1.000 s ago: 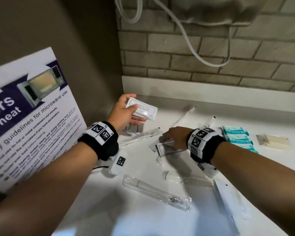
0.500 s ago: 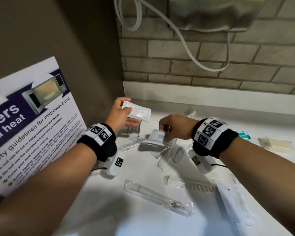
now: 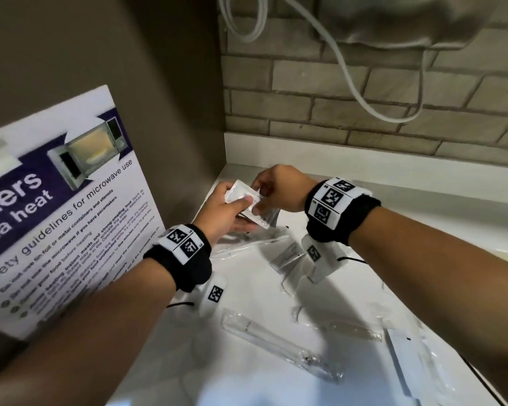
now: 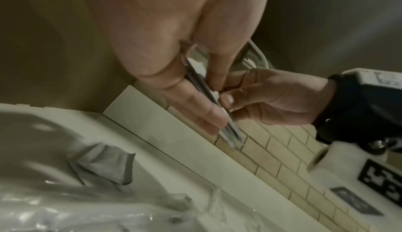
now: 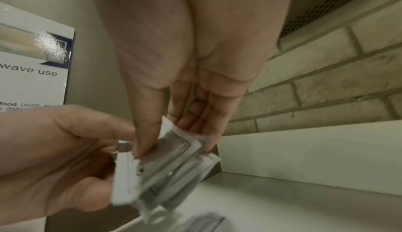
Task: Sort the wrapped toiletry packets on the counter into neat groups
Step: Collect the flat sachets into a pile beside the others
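Both hands meet above the back-left corner of the white counter. My left hand grips a small stack of flat white sachets between thumb and fingers. My right hand pinches a sachet against that stack from the right. In the left wrist view the sachets show edge-on between the fingers of my left hand, with my right hand pinching them. The right wrist view shows the grey-bordered sachets fanned under my right hand, with my left hand holding their other end.
Loose packets lie on the counter below the hands: small clear packets, a long clear toothbrush packet, a comb packet and a flat white packet. A microwave poster stands at the left. A white cable hangs on the brick wall.
My right hand lifted a sachet off the counter and brought it left to the sachet in my left hand. Both hands now meet nearer the back corner.
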### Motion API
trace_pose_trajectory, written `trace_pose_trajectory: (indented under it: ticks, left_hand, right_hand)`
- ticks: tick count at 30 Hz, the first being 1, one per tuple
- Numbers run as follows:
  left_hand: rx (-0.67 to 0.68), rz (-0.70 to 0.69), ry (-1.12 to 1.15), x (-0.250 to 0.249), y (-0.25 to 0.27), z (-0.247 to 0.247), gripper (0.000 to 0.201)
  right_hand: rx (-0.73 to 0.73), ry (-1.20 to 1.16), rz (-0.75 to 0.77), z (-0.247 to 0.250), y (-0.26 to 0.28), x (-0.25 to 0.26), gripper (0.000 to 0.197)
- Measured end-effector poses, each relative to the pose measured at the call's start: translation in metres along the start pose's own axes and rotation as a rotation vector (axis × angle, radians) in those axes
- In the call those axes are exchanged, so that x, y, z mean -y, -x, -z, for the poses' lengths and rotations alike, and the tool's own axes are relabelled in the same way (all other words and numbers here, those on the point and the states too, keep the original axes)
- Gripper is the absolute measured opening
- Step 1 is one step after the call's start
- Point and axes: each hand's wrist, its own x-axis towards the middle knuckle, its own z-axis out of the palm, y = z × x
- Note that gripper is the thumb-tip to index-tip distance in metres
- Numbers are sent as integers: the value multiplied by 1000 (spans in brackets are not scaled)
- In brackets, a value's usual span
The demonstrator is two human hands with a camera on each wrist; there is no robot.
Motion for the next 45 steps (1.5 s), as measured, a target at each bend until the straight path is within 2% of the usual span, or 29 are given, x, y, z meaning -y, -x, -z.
trace_pose_trajectory:
  ticks: [2, 4, 6, 11, 16, 22, 25, 31, 39, 45]
  left_hand:
    - [-67, -2, 8, 2, -5, 7, 29]
    - [-141, -19, 5, 1, -10, 15, 29]
    - [-209, -53, -37, -2, -15, 20, 27]
    - [-290, -146, -13, -17, -26, 24, 30]
    - [-291, -141, 5, -19, -28, 23, 33]
    - [-318, -127, 8, -14, -27, 28, 28]
    - [-335, -106, 13, -12, -26, 27, 34]
    - [-315, -106, -13, -19, -20, 23, 36]
    - [-329, -105, 7, -22, -4, 12, 33]
    - [-220, -134, -131, -4, 17, -20, 28]
  right_hand:
    - [-2, -46, -23, -5, -9, -1, 44]
    - [-35, -81, -74, -14, -20, -9, 37]
    - [-31, 11, -112, -25, -29, -17, 30]
    - [228, 277, -66, -53, -41, -15, 47]
    - [322, 384, 18, -76, -58, -16, 61]
    - [306, 484, 72, -64, -63, -26, 42]
    - [311, 493, 87, -61, -57, -37, 34]
    - [205, 242, -19, -44, -38, -45, 27]
    - [115, 112, -5, -11, 18, -37, 27]
    - [35, 76, 16, 7, 74, -31, 24]
